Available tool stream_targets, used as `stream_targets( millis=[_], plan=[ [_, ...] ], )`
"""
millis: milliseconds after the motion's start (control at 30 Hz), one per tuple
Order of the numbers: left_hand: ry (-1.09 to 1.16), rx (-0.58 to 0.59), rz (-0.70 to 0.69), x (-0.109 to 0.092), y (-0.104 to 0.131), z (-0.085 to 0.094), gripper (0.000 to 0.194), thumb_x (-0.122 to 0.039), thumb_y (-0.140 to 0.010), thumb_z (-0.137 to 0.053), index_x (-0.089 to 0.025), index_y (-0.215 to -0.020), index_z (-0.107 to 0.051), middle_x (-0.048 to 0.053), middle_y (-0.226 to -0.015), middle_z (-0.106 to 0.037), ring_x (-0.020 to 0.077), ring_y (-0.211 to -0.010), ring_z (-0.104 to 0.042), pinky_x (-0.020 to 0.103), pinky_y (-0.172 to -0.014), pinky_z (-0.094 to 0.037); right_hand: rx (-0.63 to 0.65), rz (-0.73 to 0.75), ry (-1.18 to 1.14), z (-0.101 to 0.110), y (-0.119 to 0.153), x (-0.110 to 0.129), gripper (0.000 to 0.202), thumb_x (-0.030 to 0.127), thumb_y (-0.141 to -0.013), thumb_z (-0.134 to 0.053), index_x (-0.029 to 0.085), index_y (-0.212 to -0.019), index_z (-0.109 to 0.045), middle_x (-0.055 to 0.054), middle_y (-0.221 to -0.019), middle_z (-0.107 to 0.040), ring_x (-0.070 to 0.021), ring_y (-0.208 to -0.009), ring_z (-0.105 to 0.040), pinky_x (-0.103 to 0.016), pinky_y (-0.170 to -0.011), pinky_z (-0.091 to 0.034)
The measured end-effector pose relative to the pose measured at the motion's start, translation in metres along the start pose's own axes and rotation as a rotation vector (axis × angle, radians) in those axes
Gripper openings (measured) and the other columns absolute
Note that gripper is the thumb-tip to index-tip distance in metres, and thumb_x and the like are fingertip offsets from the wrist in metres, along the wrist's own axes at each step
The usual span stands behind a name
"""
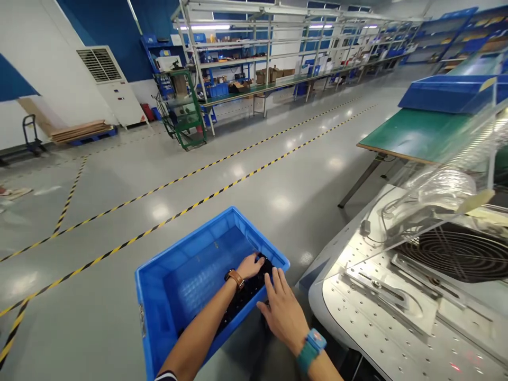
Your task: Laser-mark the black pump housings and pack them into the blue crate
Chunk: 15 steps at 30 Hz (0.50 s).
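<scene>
- Head view: no brand, label or writing can be read anywhere; a small pale mark on the near-left corner of the blue plastic crate point(159, 286) is too blurred to make out.
- That crate sits low in front of the person, at the edge of the grey floor point(119, 174) with its yellow-and-black striped lines.
- Inside the crate, along its right wall, lies a black tray of small parts point(244, 297); the rest of the crate's ribbed bottom shows bare.
- Left hand point(251, 265), with a brown-strapped watch on the wrist, reaches into the crate and grips the far end of the black tray, fingers curled over it.
- Right hand point(281, 308), a teal watch on its wrist, lies flat with fingers spread on the tray's near side at the crate's rim; whether it grips cannot be told.
- Both hands cover much of the tray, so its parts are hard to make out.
- To the right stands a white machine table point(381, 328) with a round black grille point(456, 251), cut off by the frame edge.
- Clear plastic bagging point(444, 190) lies above it, contents unclear.
- Behind it, a green-topped bench point(413, 132) carries blue lids point(448, 92).
</scene>
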<state>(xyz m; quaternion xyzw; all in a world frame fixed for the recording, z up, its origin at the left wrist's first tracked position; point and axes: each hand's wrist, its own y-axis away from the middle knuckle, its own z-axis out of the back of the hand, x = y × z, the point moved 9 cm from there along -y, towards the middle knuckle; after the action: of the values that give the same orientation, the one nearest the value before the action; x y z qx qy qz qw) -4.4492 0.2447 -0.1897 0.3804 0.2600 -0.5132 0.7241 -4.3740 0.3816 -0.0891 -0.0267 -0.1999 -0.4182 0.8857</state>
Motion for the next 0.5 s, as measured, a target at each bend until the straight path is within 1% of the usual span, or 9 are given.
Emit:
stream_targets(
  millis=[67, 133, 200, 300, 367, 400, 433, 467, 500],
  plan=[
    [0.007, 0.015, -0.003, -0.001, 0.001, 0.0, 0.04, -0.04, -0.101, -0.061, -0.015, -0.132, -0.066, 0.014, -0.136, -0.071, 0.0249, -0.128, -0.066, 0.049, -0.115, -0.048, 0.092, -0.033, -0.037, -0.008, -0.006, 0.003, 0.074, 0.027, -0.093, -0.066, -0.003, -0.155, -0.041, -0.029, -0.167, -0.023, -0.0441, -0.158, -0.016, -0.059, -0.13, -0.029],
    [0.017, 0.02, -0.007, -0.003, 0.001, 0.002, 0.037, -0.04, -0.101, -0.062, -0.015, -0.128, -0.068, 0.013, -0.134, -0.072, 0.0243, -0.126, -0.067, 0.049, -0.115, -0.049, 0.115, -0.04, -0.069, -0.007, -0.007, 0.002, 0.074, 0.025, -0.094, -0.063, -0.003, -0.157, -0.036, -0.027, -0.168, -0.02, -0.0408, -0.159, -0.012, -0.057, -0.133, -0.023],
    [0.023, 0.018, -0.011, -0.007, 0.004, 0.009, 0.032, -0.039, -0.101, -0.063, -0.015, -0.121, -0.07, 0.011, -0.128, -0.074, 0.023, -0.12, -0.07, 0.048, -0.111, -0.052, 0.123, -0.036, -0.11, -0.003, -0.006, 0.0, 0.074, 0.024, -0.094, -0.062, -0.002, -0.158, -0.035, -0.026, -0.169, -0.017, -0.0387, -0.16, -0.011, -0.055, -0.134, -0.021],
    [0.01, -0.019, -0.019, -0.024, 0.02, 0.03, 0.029, -0.043, -0.099, -0.065, -0.015, -0.105, -0.073, 0.007, -0.109, -0.078, 0.0208, -0.103, -0.074, 0.043, -0.099, -0.059, 0.128, -0.005, -0.24, 0.004, 0.0, -0.001, 0.071, 0.022, -0.094, -0.062, 0.0, -0.157, -0.039, -0.024, -0.17, -0.02, -0.0368, -0.162, -0.011, -0.055, -0.133, -0.023],
    [-0.014, -0.087, -0.039, -0.045, 0.041, 0.045, 0.033, -0.048, -0.098, -0.066, -0.016, -0.102, -0.073, 0.004, -0.104, -0.076, 0.0222, -0.098, -0.073, 0.04, -0.094, -0.06, 0.073, 0.007, -0.351, 0.015, 0.016, -0.006, 0.065, 0.023, -0.096, -0.059, 0.003, -0.155, -0.044, -0.023, -0.169, -0.029, -0.0351, -0.161, -0.02, -0.053, -0.132, -0.027],
    [-0.024, -0.121, -0.059, -0.06, 0.054, 0.048, 0.033, -0.047, -0.099, -0.065, -0.016, -0.108, -0.071, 0.007, -0.107, -0.075, 0.0202, -0.098, -0.072, 0.042, -0.093, -0.061, 0.012, 0.014, -0.408, 0.024, 0.031, -0.01, 0.061, 0.024, -0.096, -0.059, 0.006, -0.153, -0.048, -0.022, -0.167, -0.036, -0.0338, -0.159, -0.029, -0.051, -0.131, -0.031],
    [-0.028, -0.139, -0.09, -0.076, 0.067, 0.046, 0.034, -0.046, -0.099, -0.065, -0.016, -0.115, -0.069, 0.008, -0.113, -0.073, 0.0205, -0.1, -0.071, 0.043, -0.092, -0.061, -0.061, 0.025, -0.461, 0.034, 0.05, -0.014, 0.057, 0.025, -0.096, -0.06, 0.009, -0.151, -0.053, -0.02, -0.162, -0.046, -0.0317, -0.154, -0.039, -0.049, -0.129, -0.035],
    [-0.027, -0.139, -0.127, -0.094, 0.079, 0.039, 0.035, -0.045, -0.099, -0.065, -0.017, -0.119, -0.067, 0.009, -0.118, -0.072, 0.021, -0.103, -0.07, 0.043, -0.091, -0.061, -0.14, 0.035, -0.512, 0.045, 0.073, -0.019, 0.053, 0.028, -0.095, -0.062, 0.013, -0.146, -0.059, -0.018, -0.154, -0.056, -0.0291, -0.146, -0.051, -0.045, -0.125, -0.042],
    [-0.025, -0.123, -0.164, -0.112, 0.091, 0.026, 0.034, -0.045, -0.099, -0.065, -0.019, -0.121, -0.067, 0.008, -0.122, -0.07, 0.0219, -0.105, -0.07, 0.041, -0.091, -0.061, -0.215, 0.042, -0.562, 0.056, 0.099, -0.024, 0.048, 0.031, -0.095, -0.064, 0.017, -0.141, -0.064, -0.015, -0.144, -0.066, -0.026, -0.136, -0.061, -0.04, -0.119, -0.048]
  ],
)
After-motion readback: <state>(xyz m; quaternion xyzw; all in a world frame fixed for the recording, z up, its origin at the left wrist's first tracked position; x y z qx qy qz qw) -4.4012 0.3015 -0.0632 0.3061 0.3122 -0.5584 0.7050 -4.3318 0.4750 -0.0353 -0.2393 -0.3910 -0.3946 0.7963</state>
